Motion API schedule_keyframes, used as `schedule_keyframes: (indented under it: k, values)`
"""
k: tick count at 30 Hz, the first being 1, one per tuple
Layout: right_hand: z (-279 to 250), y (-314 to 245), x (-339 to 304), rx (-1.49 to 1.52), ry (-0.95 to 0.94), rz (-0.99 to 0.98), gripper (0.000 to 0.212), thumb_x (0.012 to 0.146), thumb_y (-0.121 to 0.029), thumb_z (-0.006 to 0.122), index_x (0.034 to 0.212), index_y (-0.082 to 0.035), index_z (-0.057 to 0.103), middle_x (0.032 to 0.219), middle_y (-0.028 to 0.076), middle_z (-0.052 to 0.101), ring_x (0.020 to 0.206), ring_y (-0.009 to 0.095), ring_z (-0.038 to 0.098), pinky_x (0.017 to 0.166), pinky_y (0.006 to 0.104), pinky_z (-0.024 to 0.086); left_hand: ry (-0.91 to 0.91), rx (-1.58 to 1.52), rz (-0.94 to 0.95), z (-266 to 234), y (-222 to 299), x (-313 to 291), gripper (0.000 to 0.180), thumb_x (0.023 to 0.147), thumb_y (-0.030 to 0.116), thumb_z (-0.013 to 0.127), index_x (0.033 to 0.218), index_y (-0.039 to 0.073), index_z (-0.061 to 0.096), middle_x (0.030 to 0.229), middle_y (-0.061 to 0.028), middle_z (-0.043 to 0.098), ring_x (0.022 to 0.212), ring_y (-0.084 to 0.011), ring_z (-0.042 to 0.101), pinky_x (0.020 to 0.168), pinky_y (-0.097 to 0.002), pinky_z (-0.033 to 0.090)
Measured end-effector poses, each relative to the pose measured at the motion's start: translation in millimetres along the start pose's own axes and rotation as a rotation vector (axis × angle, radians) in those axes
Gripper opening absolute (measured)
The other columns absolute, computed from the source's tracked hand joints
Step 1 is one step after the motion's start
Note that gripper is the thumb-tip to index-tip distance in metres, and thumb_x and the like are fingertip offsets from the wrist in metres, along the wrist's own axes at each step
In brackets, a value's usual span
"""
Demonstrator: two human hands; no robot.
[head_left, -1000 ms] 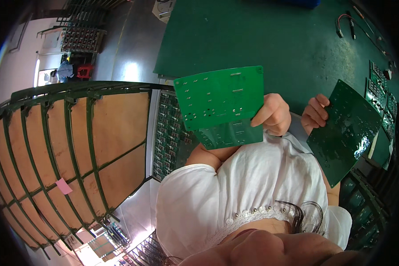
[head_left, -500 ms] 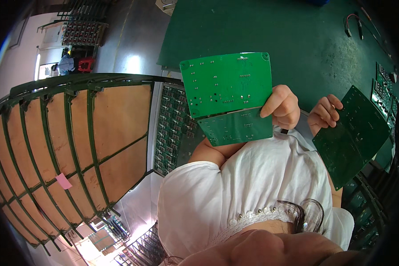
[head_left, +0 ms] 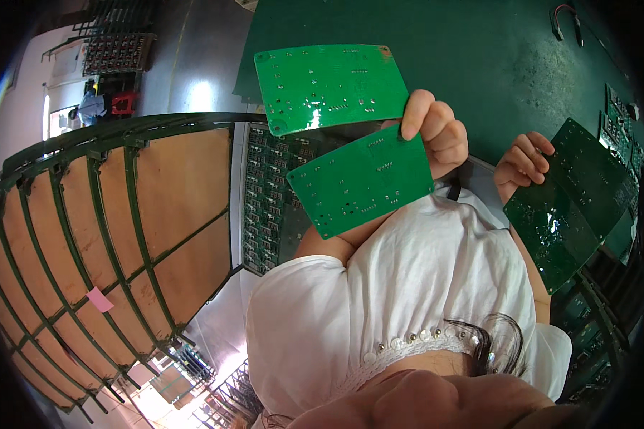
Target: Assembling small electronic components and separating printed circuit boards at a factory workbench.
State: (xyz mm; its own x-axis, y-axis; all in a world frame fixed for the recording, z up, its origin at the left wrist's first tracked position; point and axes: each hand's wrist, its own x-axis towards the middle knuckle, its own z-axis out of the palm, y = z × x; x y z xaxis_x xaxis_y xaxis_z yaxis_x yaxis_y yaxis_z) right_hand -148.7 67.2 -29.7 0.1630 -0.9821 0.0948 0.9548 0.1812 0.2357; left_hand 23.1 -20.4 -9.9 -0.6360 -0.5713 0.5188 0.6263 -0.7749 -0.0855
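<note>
My left hand [head_left: 438,134] is closed on two green circuit boards by their right ends, thumb and fingers pinching near the corners. The upper circuit board [head_left: 333,87] is bright green, with rows of solder points and a glare spot near its lower edge. Below it, the darker lower circuit board [head_left: 365,182] tilts up to the right, and a narrow wedge of space parts the two. On the right, my right hand [head_left: 526,166] grips a pair of dark green circuit boards [head_left: 587,171] at their left edge; they overlap, slightly fanned, with light glinting off the lower one.
A green-topped table [head_left: 465,50] spreads out beyond my hands. At left stands a dark metal rack [head_left: 132,207] with brown panels and a pink slip [head_left: 99,299]. Populated boards [head_left: 261,207] lie beside it, with more boards [head_left: 617,121] at far right. A person [head_left: 91,107] is in the background.
My left hand has moved up and left, and its two boards have spread apart, the lower one turning to face me more. The right hand's boards have tilted slightly, catching light.
</note>
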Motion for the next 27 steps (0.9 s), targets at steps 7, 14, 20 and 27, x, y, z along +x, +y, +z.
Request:
schedule_keyframes:
  k: [7, 14, 20, 27]
  values:
    - [-1.9, 3.6, 7.4, -0.009, 0.082, 0.0, 0.01, 0.093, -0.009, 0.053, 0.086, -0.007, 0.059, 0.069, 0.001, 0.053, 0.058, 0.01, 0.053, 0.05, 0.0225, 0.04, 0.087, 0.028, 0.075, 16.1, 8.8, -3.7, 0.028, 0.085, 0.008, 0.06, 0.059, 0.014, 0.05, 0.054, 0.0047, 0.024, 0.049, -0.0078, 0.02, 0.046, -0.0231, 0.018]
    - [-7.5, -0.6, 5.8, 0.029, 0.057, -0.006, 0.01, 0.093, -0.01, 0.053, 0.084, -0.008, 0.058, 0.069, 0.001, 0.053, 0.057, 0.01, 0.053, 0.05, 0.0223, 0.04, 0.135, -0.012, 0.069, 21.0, 6.1, -1.3, 0.029, 0.085, 0.008, 0.061, 0.058, 0.015, 0.051, 0.053, 0.0049, 0.023, 0.048, -0.0077, 0.018, 0.045, -0.0235, 0.018]
    - [-18.5, -3.2, 7.6, 0.065, -0.106, 0.088, 0.012, 0.097, -0.012, 0.05, 0.092, -0.007, 0.059, 0.074, 0.004, 0.055, 0.065, 0.015, 0.057, 0.059, 0.0271, 0.046, 0.085, 0.001, 0.066, 13.7, 4.3, -2.7, 0.026, 0.086, 0.01, 0.061, 0.062, 0.014, 0.052, 0.055, 0.0048, 0.025, 0.049, -0.0079, 0.02, 0.046, -0.0235, 0.019]
    - [-28.3, -2.4, 1.6, 0.067, -0.161, 0.09, 0.012, 0.095, -0.006, 0.052, 0.088, -0.006, 0.061, 0.067, 0.005, 0.058, 0.058, 0.014, 0.059, 0.051, 0.0255, 0.047, 0.018, 0.015, 0.039, 3.5, 0.0, -2.9, 0.025, 0.088, 0.011, 0.061, 0.065, 0.013, 0.053, 0.056, 0.0042, 0.026, 0.051, -0.0085, 0.022, 0.046, -0.0238, 0.02]
